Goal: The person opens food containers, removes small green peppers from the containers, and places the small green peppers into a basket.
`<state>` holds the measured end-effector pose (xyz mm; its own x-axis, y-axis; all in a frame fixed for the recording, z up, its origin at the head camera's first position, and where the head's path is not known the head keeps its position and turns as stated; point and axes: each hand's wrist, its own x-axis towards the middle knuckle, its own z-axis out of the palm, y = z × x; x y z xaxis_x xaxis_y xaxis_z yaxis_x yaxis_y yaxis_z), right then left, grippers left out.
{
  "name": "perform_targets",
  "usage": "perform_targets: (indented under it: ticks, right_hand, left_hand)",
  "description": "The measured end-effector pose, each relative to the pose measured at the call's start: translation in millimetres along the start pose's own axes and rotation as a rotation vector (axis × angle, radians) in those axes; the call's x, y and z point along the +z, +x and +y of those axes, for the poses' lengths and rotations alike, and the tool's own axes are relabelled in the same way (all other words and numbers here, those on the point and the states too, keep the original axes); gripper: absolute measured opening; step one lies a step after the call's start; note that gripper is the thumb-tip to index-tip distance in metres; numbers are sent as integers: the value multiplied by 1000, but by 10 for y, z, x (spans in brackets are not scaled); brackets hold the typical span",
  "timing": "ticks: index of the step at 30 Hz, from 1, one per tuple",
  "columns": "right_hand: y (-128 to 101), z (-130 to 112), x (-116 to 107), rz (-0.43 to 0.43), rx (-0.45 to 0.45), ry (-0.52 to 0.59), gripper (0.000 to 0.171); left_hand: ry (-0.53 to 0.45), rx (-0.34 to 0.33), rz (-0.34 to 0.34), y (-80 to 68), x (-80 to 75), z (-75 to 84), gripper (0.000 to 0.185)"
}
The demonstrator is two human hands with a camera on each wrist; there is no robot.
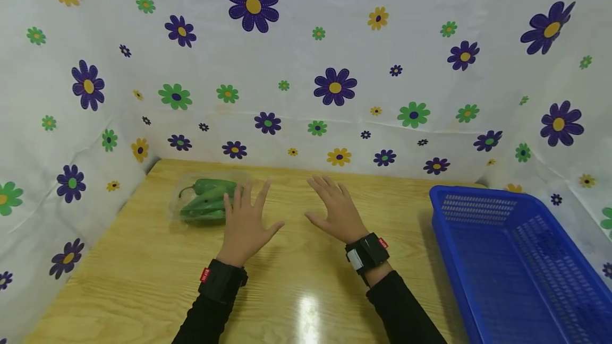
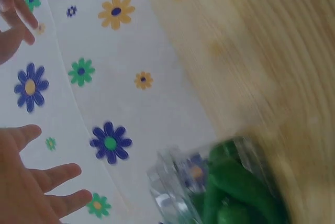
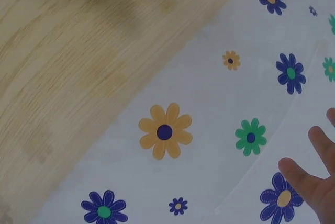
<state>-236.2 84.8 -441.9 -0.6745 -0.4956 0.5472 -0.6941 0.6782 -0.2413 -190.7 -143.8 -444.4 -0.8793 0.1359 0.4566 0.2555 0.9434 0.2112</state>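
Note:
Both hands hover flat over a wooden table (image 1: 143, 275), fingers spread and holding nothing. My left hand (image 1: 246, 219) is just right of a clear plastic pack of green peppers (image 1: 205, 200), its fingertips close to the pack's right edge. My right hand (image 1: 334, 207) is open near the table's middle, well apart from the pack. In the left wrist view the pepper pack (image 2: 230, 187) shows at the bottom with my left fingers (image 2: 52, 179) spread beside it. The right wrist view shows only a few right fingertips (image 3: 309, 177) against the flowered cloth.
A blue plastic basket (image 1: 516, 259) with nothing seen inside it stands at the table's right side. White cloth printed with purple, green and yellow flowers (image 1: 334, 86) walls the table at the back and both sides. Both wrists wear black bands.

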Motion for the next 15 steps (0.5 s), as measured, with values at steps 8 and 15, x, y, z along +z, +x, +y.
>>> perform_targets:
  ticks: [8,15]
  right_hand:
    - [338,-186,328,-44,-128,62,68]
    - [560,-428,595,-100,-192,91,65]
  left_hand:
    - [-49,-62,9,-26,-116,-627,95]
    - [-84,-70,10,-154,-108,-981,96]
